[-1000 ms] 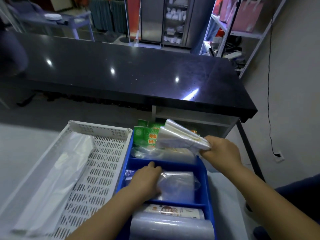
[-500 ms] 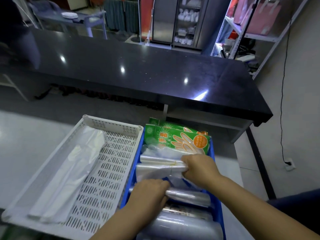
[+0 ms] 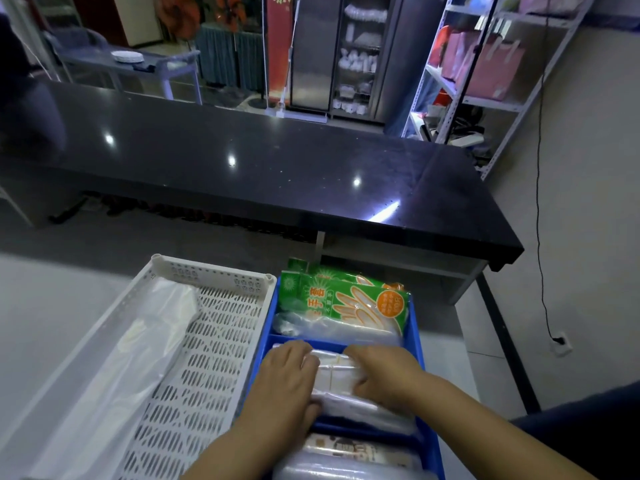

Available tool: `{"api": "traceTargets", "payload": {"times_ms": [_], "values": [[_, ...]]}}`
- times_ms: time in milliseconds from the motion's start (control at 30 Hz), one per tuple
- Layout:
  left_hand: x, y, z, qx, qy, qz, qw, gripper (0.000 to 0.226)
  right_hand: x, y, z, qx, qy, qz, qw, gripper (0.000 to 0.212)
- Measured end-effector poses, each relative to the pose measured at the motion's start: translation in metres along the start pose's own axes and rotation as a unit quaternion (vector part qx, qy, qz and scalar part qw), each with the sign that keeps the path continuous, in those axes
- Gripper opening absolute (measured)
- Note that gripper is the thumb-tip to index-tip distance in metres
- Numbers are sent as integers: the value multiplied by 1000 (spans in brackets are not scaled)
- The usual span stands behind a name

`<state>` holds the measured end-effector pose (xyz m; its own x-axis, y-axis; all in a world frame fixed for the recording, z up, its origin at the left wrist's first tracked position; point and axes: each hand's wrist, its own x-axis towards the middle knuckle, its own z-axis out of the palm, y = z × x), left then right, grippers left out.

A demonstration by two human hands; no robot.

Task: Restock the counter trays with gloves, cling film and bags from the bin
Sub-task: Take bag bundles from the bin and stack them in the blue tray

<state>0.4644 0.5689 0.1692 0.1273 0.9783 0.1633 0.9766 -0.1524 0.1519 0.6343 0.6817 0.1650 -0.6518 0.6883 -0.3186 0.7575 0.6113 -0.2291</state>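
A blue divided tray (image 3: 414, 327) sits in front of me. Its far compartment holds green glove packs (image 3: 349, 299). In the middle compartment lies a stack of clear plastic bags (image 3: 337, 375). My left hand (image 3: 287, 379) presses flat on the stack's left side and my right hand (image 3: 381, 372) grips its right end. The near compartment holds cling film rolls (image 3: 349, 459). Left of the blue tray stands a white perforated tray (image 3: 207, 358) with a clear bag (image 3: 138, 344) lying along its left side.
A long black counter (image 3: 277, 174) runs across behind the trays. Metal shelving (image 3: 485, 74) with pink bags stands at the back right. A cable (image 3: 538, 202) hangs down the right wall to a socket.
My right hand brought the clear bag stack down from above the blue tray into the middle compartment. My left hand moved onto the stack. The camera tilted up.
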Motion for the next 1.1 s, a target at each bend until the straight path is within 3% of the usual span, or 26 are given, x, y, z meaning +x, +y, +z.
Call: {"api": "traceTargets", "payload": {"times_ms": [200,300,433,600,733,833,967,1100], "values": [[14,-18,3,27,-49,-3,998,79,-8,-4,-9,15,21,10,1000,34],[18,-25,9,21,-125,-3,992,65,-12,0,-10,-4,21,38,999,32],[23,-31,14,-10,-167,-7,986,47,-19,7,-7,-12,-13,65,998,27],[34,-34,12,-18,-207,-3,978,50,-22,9,-10,15,-33,63,997,24],[40,-34,7,8,-209,4,978,51,-24,10,-12,34,-45,63,996,28],[44,-30,7,44,-191,21,980,52,-27,8,-12,24,6,60,998,25],[40,-29,7,54,-125,43,990,58,-31,8,-16,-1,138,32,990,26],[30,-27,2,18,-31,84,996,62,-35,6,-7,-11,138,-1,990,37]]}}
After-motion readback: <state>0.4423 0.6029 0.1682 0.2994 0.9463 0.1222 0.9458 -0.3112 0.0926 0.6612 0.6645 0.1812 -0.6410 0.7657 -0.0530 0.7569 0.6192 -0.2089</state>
